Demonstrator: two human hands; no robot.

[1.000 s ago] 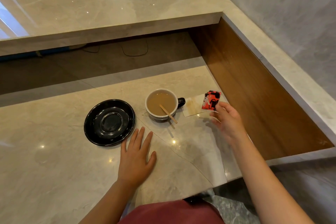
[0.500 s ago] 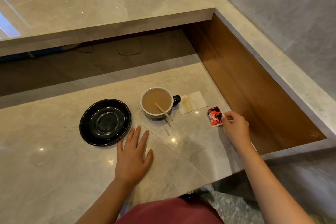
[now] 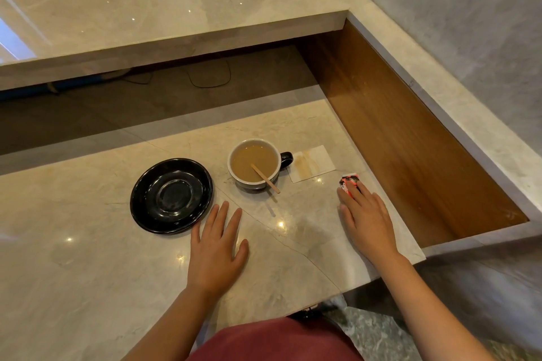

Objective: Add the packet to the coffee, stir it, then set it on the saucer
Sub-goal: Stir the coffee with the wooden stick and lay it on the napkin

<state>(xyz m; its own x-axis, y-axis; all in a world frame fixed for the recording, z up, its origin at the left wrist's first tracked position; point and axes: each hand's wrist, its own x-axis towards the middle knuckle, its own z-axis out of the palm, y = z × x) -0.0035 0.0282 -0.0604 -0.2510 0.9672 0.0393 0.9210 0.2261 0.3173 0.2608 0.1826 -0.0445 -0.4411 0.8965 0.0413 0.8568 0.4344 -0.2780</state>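
Observation:
A white cup (image 3: 248, 185) with a black handle holds light brown coffee, and a wooden stir stick (image 3: 265, 178) leans in it. The cup stands on the marble counter, to the right of an empty black saucer (image 3: 171, 195). A red and black packet (image 3: 348, 181) lies on the counter right of the cup, near the wooden side wall. My right hand (image 3: 366, 220) lies flat with its fingertips resting on the packet's near end. My left hand (image 3: 217, 246) rests flat and empty on the counter, just in front of the saucer.
A stained paper napkin (image 3: 312, 163) lies just right of the cup's handle. A wooden panel (image 3: 396, 126) walls off the right side. A raised marble shelf (image 3: 176, 9) overhangs the back. The counter's front edge ends close behind my right wrist.
My right hand brought the packet down from beside the cup to the counter further right and now lies flattened over it. The left hand stayed put.

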